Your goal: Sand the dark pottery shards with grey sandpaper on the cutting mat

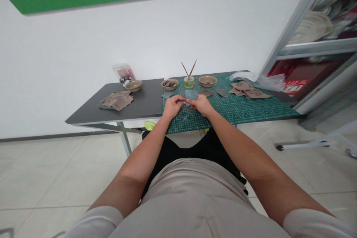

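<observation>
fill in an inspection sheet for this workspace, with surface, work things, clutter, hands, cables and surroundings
Surface: dark table, green mat over its right part.
Work things: blue-grey piece in the right hand; left bowl; middle bowl with dark bits; right bowl; jar with two sticks.
Clutter: left cloth on bare tabletop; right cloth on the mat; clear bag beside it; blurred packet behind the left bowl.
Hands: right grips the piece; left hand close to it, contact unclear.
Cables: nothing seen.
Surroundings: white wall behind, green-edged sign on it, cabinet at right.
</observation>
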